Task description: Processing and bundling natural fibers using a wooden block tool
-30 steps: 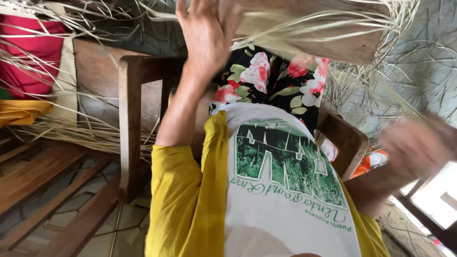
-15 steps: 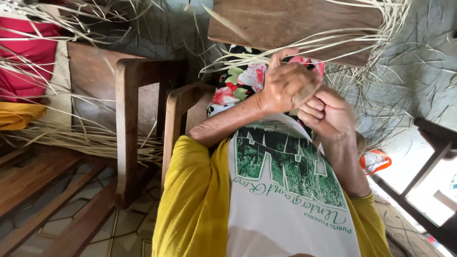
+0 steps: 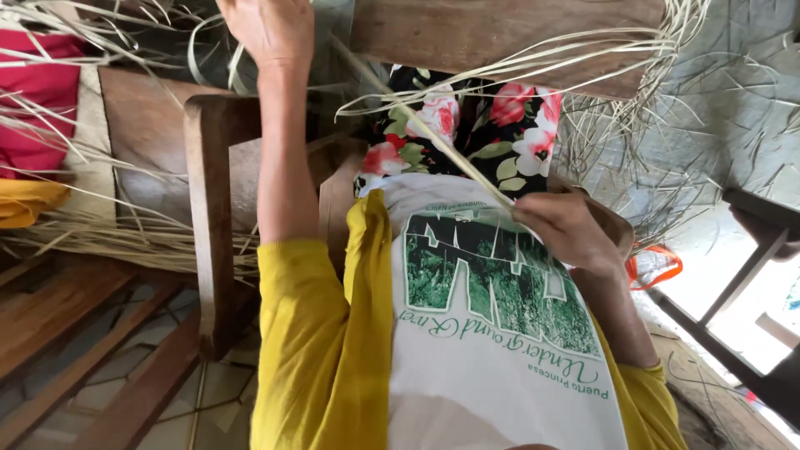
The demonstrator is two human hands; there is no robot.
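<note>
A long pale palm strip (image 3: 433, 133) runs taut and slanted across a floral cloth (image 3: 517, 146) on my lap. My right hand (image 3: 567, 229) is closed on its lower end, just above my white and green shirt front. My left hand (image 3: 271, 33) is raised at the top edge on a bare forearm. Its fingers are curled beside the strip's upper end, and the grip itself is partly cut off by the frame.
A wooden board (image 3: 500, 33) overhead carries many loose dry palm strands (image 3: 633, 125). A wooden chair frame (image 3: 208, 217) stands at my left, with red cloth (image 3: 33, 100) and yellow cloth (image 3: 25, 200) beyond. An orange object (image 3: 658, 267) lies at right on the floor.
The hands were together in front of my chest. Now the left hand has gone up to the top left, the right has dropped to the shirt, and the strip stretches between them.
</note>
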